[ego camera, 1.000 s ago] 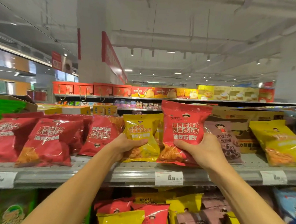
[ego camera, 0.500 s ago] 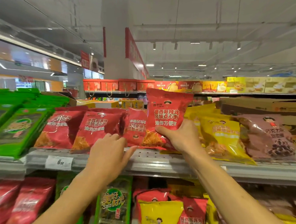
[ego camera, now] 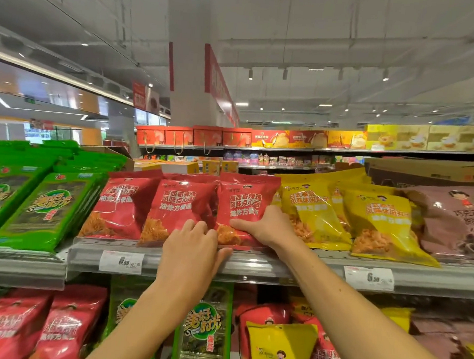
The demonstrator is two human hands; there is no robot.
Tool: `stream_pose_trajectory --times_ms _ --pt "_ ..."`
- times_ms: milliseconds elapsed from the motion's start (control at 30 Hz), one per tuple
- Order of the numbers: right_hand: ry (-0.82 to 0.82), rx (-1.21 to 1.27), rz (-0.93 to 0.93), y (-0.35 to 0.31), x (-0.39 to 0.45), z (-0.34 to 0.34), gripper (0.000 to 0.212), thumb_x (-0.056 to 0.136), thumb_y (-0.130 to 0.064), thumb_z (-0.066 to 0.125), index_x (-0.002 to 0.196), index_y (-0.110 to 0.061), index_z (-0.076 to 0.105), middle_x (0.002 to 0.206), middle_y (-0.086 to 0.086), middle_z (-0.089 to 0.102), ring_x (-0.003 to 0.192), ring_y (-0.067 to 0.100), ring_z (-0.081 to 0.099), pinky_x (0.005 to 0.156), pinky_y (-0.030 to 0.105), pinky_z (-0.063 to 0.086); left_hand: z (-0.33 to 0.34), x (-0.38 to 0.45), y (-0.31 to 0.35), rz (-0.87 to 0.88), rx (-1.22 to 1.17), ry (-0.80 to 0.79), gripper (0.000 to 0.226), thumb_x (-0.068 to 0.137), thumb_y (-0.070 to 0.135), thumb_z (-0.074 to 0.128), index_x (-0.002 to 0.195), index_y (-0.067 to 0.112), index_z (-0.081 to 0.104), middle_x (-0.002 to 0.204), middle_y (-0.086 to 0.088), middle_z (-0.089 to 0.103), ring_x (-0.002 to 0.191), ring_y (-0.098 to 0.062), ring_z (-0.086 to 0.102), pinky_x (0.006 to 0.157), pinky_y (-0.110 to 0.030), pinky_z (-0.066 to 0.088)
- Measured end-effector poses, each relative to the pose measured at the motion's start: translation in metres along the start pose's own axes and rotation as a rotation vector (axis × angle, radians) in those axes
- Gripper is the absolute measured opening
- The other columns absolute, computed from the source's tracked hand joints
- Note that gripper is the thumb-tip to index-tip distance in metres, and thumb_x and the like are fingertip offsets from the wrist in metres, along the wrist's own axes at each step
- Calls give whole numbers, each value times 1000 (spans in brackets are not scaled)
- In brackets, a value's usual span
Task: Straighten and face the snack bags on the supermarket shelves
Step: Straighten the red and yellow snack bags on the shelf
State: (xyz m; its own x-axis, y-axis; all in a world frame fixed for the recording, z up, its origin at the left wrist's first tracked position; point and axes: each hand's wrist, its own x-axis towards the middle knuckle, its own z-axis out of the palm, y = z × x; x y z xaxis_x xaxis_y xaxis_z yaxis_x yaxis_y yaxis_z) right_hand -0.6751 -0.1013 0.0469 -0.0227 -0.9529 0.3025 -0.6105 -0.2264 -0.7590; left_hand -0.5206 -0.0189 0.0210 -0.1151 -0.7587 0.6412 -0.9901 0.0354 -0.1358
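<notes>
Three red snack bags stand side by side on the top shelf. My right hand grips the lower right part of the rightmost red bag, which stands upright, facing out. My left hand lies at the shelf's front edge with its fingertips on the bottom of the middle red bag and the thumb along the rail. A third red bag leans at the left. Yellow bags stand just right of my right hand.
Green seaweed packs fill the shelf to the left, brown chocolate snack bags the far right. Price tags hang on the rail. The lower shelf holds red, green and yellow bags. A further aisle with boxes lies behind.
My right hand has carried the red bag leftward and set it down next to the other red bags. My left hand let go of the yellow bag and moved to the middle red bag.
</notes>
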Motion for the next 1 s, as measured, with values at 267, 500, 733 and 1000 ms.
stream_pose_trajectory --times_ms 267,500,733,1000 --pt "201 -57 -96 6 -36 -32 65 75 -69 74 122 -26 60 112 -11 70 105 13 66 92 40 55 -10 -2 44 -27 -315 246 41 87 60 54 87 22 69 84 6 61 85 -18 54 67 -34 49" --pt "368 229 -32 71 -79 -118 29 86 -43 77 106 -23 71 88 -14 71 85 4 69 81 26 55 -23 11 143 24 -1024 153 20 87 41 68 85 21 74 78 11 69 73 -5 63 73 -32 52" --pt "447 394 168 179 -121 -242 26 89 -28 77 104 -8 72 79 3 73 75 21 66 76 41 53 -32 19 278 -85 -1265 19 13 87 31 71 87 18 72 73 5 70 71 -6 65 67 -20 46" --pt "506 415 294 294 -158 -369 23 88 -25 77 98 -5 73 89 13 77 92 32 75 92 51 58 -40 16 395 -219 -1189 59 47 91 44 66 122 10 61 116 -5 65 110 -24 60 96 -44 49"
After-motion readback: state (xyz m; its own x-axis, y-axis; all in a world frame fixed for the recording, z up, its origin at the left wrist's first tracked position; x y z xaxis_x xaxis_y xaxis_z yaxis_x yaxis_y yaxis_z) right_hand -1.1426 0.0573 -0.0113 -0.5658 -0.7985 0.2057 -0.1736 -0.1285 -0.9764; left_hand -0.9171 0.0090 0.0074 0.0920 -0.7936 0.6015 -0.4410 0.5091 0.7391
